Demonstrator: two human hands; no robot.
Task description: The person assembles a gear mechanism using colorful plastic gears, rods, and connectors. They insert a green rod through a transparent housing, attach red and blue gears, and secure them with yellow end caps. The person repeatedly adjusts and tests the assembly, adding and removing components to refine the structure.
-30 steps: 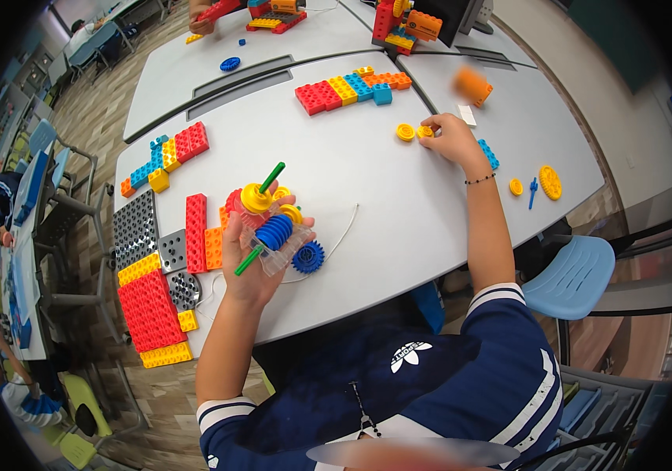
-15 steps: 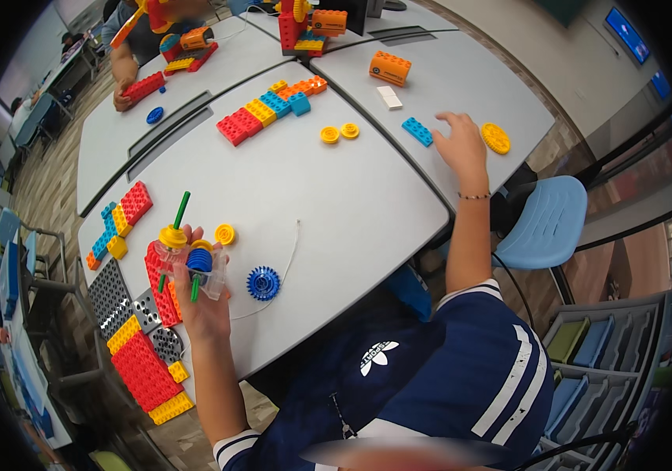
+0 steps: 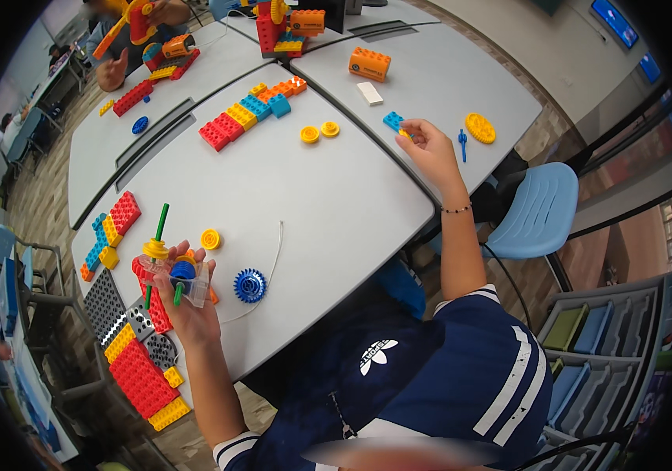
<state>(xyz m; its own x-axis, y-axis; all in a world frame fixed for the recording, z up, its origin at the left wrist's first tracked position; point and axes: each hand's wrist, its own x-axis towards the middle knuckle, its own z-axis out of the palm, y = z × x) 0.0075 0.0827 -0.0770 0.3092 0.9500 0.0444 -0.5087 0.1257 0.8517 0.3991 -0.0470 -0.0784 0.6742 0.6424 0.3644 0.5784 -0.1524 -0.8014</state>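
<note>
My left hand point(image 3: 197, 310) is closed around a clear plastic gearbox-like frame point(image 3: 194, 290) fitted with green axles, a yellow pulley wheel point(image 3: 155, 249) and a blue spool point(image 3: 183, 271). Over the far right of the table, my right hand point(image 3: 432, 153) pinches a small yellow piece point(image 3: 405, 133), mostly hidden by the fingertips. Just beyond those fingertips lies a light blue brick point(image 3: 392, 120). To the right of this hand are a blue peg point(image 3: 463, 144) and a yellow gear wheel point(image 3: 480, 128). A blue gear point(image 3: 250, 286) and a yellow pulley point(image 3: 210, 239) rest beside my left hand.
A white brick point(image 3: 369, 93) and an orange cylinder block point(image 3: 369, 64) lie farther back. Joined coloured bricks point(image 3: 243, 116) and two yellow pulleys point(image 3: 310, 134) occupy the middle. Red plates point(image 3: 144, 366) line the left edge. A person point(image 3: 112, 71) sits opposite; a blue chair point(image 3: 536, 212) stands right.
My right hand has drawn its fingers together on a small yellow piece, and the blue peg now shows beside it. Across the table, the other person's hand has left the red brick.
</note>
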